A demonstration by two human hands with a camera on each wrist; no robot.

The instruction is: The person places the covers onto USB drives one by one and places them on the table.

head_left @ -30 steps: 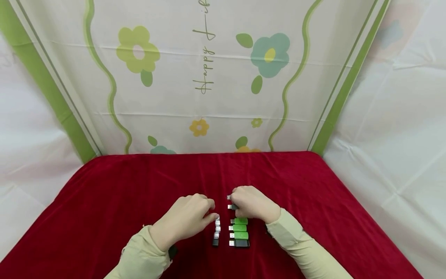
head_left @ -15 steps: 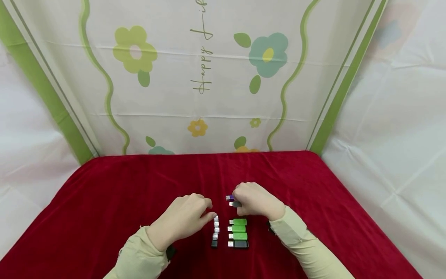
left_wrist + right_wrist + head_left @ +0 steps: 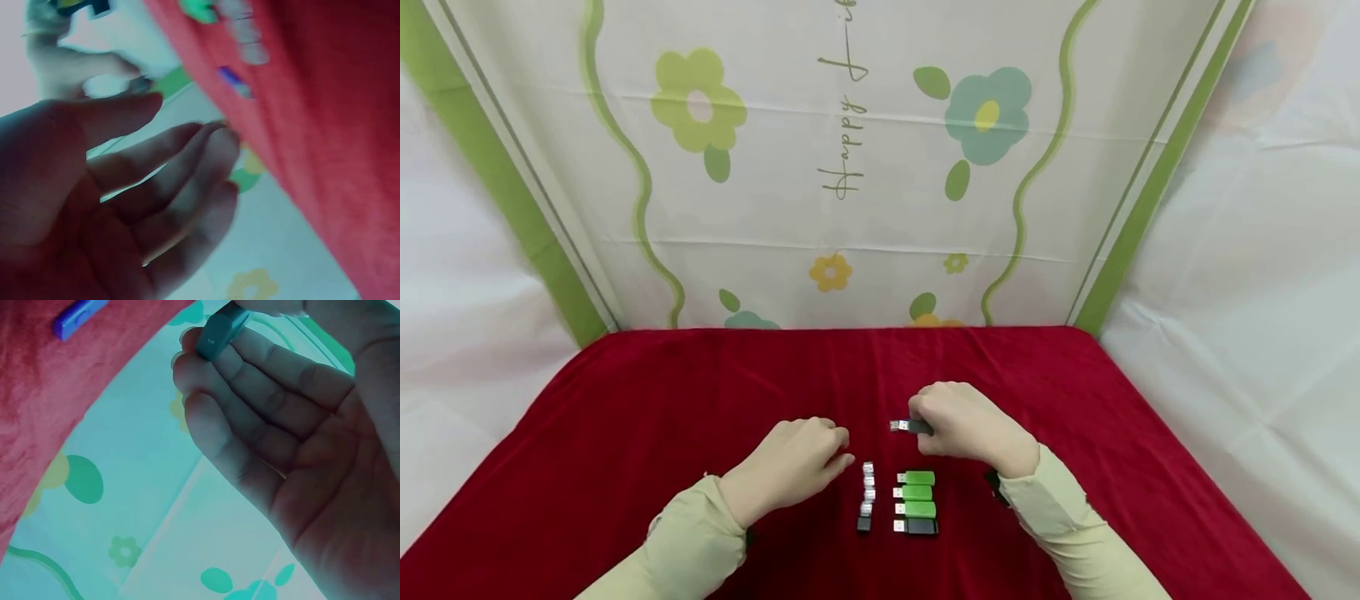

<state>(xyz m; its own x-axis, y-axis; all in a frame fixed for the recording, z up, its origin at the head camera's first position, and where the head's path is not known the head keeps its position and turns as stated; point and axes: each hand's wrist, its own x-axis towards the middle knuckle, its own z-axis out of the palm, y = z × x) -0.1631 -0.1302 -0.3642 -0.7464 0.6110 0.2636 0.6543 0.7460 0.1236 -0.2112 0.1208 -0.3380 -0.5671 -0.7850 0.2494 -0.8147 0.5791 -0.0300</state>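
Note:
My right hand (image 3: 973, 425) pinches a dark USB stick (image 3: 222, 331) between thumb and fingertips, its metal plug pointing left in the head view. In the right wrist view a blue-purple USB stick (image 3: 78, 317) lies on the cloth, apart from the hand; the held stick mostly covers it in the head view. My left hand (image 3: 786, 467) has relaxed, slightly bent fingers and holds nothing. Just right of its fingertips runs a column of small silvery pieces (image 3: 868, 482), a black one (image 3: 864, 524) at the near end.
Three green USB sticks (image 3: 917, 492) and a black one (image 3: 921, 527) lie in a column on the red cloth (image 3: 700, 400), plugs to the left. A printed white curtain (image 3: 880, 208) stands behind the table, with white sheets at both sides.
My right hand has lifted the dark USB stick off its place in the column and moved it away and to the right. My left hand has drawn slightly left from the silvery pieces.

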